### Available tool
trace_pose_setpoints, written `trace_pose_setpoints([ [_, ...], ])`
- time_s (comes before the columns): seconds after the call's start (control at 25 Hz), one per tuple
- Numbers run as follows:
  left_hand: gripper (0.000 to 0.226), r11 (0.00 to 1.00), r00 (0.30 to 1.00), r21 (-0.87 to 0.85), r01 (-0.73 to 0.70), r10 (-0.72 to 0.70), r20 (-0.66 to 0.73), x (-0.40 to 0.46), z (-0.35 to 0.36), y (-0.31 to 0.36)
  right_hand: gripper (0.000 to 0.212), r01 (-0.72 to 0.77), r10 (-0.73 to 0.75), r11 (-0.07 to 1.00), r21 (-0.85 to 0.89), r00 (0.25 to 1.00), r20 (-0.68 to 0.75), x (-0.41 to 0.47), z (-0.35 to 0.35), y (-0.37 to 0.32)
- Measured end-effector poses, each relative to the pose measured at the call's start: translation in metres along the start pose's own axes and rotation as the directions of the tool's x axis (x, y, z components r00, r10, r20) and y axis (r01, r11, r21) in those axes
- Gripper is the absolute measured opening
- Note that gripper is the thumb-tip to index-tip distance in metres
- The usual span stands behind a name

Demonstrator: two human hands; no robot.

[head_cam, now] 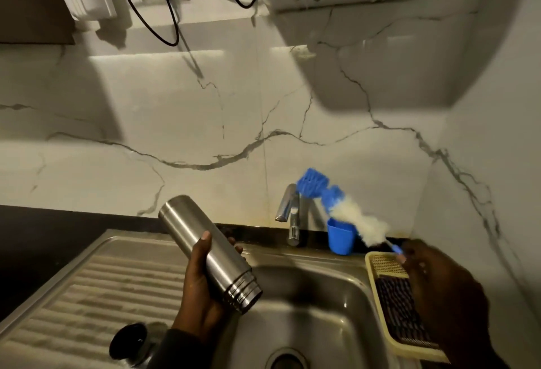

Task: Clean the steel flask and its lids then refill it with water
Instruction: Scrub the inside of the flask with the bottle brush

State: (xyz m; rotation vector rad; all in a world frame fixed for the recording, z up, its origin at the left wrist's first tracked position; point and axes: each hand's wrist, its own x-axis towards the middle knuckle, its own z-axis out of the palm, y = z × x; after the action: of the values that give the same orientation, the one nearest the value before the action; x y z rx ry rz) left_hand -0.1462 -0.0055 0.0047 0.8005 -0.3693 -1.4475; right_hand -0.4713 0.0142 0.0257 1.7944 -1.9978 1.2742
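Note:
My left hand [202, 283] grips the steel flask [205, 248] round its middle. The flask is tilted above the sink, its open threaded mouth pointing down to the right and its base up to the left. My right hand [439, 289] holds the thin handle of a bottle brush [345, 210] with white and blue bristles, raised over the tap and angled up to the left. A black lid [128, 341] and a steel lid beside it lie on the ribbed drainboard at the lower left, partly hidden by my left sleeve.
The steel sink [310, 310] has its drain hole at the bottom centre. A chrome tap [291, 213] stands at the back rim, a blue cup [339, 235] beside it. A yellow tray [389, 295] with a dark grid sits on the sink's right edge. Marble wall behind.

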Motion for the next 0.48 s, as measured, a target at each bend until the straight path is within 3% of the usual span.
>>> trace_pose_setpoints([
  [0.12, 0.097, 0.998, 0.998, 0.000, 0.059, -0.058, -0.036, -0.001, -0.009, -0.012, 0.026, 0.183, -0.220, 0.956, -0.231, 0.964, -0.149, 0.028, -0.014, 0.015],
  [0.24, 0.082, 0.995, 0.994, -0.008, 0.097, -0.097, -0.043, -0.006, -0.007, -0.023, 0.012, 0.166, -0.207, 0.928, -0.334, 0.974, -0.090, 0.059, -0.020, 0.017],
  [0.36, 0.058, 0.993, 0.992, 0.001, 0.121, -0.121, -0.040, -0.008, 0.001, -0.033, 0.016, 0.203, -0.251, 0.879, -0.432, 0.966, -0.057, 0.084, -0.021, 0.005],
  [0.48, 0.049, 0.989, 0.988, -0.012, 0.149, -0.149, -0.040, -0.010, 0.010, -0.041, 0.021, 0.261, -0.339, 0.820, -0.510, 0.938, -0.066, 0.109, -0.018, -0.008],
])
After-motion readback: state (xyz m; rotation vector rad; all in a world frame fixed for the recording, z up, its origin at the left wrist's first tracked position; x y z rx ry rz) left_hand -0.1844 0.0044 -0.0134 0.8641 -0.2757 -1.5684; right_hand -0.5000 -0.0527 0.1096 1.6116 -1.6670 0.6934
